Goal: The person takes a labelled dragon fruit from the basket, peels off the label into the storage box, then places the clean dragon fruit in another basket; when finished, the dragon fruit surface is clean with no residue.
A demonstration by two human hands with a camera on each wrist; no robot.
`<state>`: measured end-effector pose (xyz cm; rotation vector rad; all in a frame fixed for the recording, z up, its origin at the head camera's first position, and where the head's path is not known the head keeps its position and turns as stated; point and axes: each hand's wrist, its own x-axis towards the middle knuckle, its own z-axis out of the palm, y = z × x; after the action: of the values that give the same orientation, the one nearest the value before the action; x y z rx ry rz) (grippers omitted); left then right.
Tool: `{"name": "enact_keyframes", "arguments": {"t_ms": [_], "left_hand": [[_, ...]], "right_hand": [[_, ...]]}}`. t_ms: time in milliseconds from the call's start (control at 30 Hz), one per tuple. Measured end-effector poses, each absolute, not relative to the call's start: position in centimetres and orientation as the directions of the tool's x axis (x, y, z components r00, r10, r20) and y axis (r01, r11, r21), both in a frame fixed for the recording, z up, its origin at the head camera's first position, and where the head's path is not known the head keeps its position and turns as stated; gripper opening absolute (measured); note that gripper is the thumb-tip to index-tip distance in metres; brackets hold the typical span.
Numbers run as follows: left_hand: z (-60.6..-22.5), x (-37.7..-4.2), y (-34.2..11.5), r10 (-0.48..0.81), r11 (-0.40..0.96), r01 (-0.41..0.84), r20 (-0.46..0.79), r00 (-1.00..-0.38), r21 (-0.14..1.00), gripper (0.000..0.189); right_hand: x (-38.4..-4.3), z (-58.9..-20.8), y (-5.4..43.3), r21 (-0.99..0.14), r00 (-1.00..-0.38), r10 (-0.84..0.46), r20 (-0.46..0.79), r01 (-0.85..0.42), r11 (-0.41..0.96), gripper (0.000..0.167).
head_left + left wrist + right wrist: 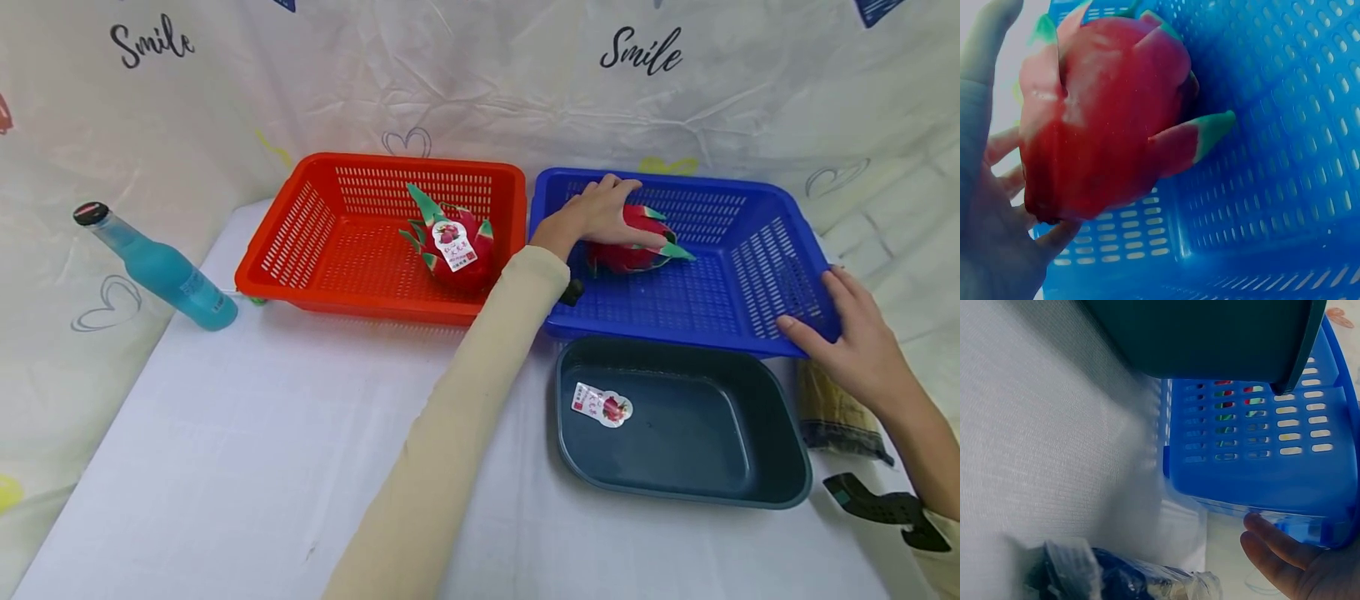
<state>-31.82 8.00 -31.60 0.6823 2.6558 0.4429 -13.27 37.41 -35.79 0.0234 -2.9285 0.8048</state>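
My left hand [596, 218] reaches into the blue basket [757, 325] and grips a pink dragon fruit [637, 237] with green-tipped scales. In the left wrist view, the fingers curve around one side of the dragon fruit [1104, 119], close to the slotted basket wall. On the basket's right side, my right hand [862, 342] holds the rim near the front corner, thumb over the inside and fingers outside. The right wrist view shows its fingertips at the outside of the blue basket [1260, 475]. A second dragon fruit [461, 250], bearing a white sticker, lies in the red basket [277, 287].
A dark green basin [675, 450] with a fruit sticker [602, 405] inside stands in front of the blue basket. To its right lies a plastic-wrapped package [836, 408]. At the left table edge is a bottle of blue liquid [176, 279]. A printed cloth hangs behind.
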Motion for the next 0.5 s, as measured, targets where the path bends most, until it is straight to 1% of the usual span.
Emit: {"name": "enact_keyframes", "arguments": {"t_ms": [100,233,333,500], "left_hand": [[-31.1,-31.4,8.4,0.500,0.839,0.375,-0.288,-0.817,0.394,0.098],[-29.7,-30.6,9.2,0.517,0.830,0.387,-0.296,-0.803,0.401,0.091],[-28.5,-30.1,9.7,0.549,0.810,0.423,-0.272,-0.790,0.405,0.084],[-27.2,-29.1,9.9,0.610,0.775,0.496,-0.263,-0.747,0.391,0.076]], "right_hand": [[-13.3,-35.8,37.4,-0.511,-0.995,0.011,0.098,-0.041,0.858,0.086],[-13.3,-35.8,37.5,-0.515,-0.995,0.017,0.098,-0.036,0.857,0.086],[-13.3,-35.7,37.5,-0.513,-0.994,0.024,0.104,-0.033,0.858,0.086],[-13.4,-35.8,37.4,-0.513,-0.995,0.025,0.102,-0.031,0.858,0.086]]}}
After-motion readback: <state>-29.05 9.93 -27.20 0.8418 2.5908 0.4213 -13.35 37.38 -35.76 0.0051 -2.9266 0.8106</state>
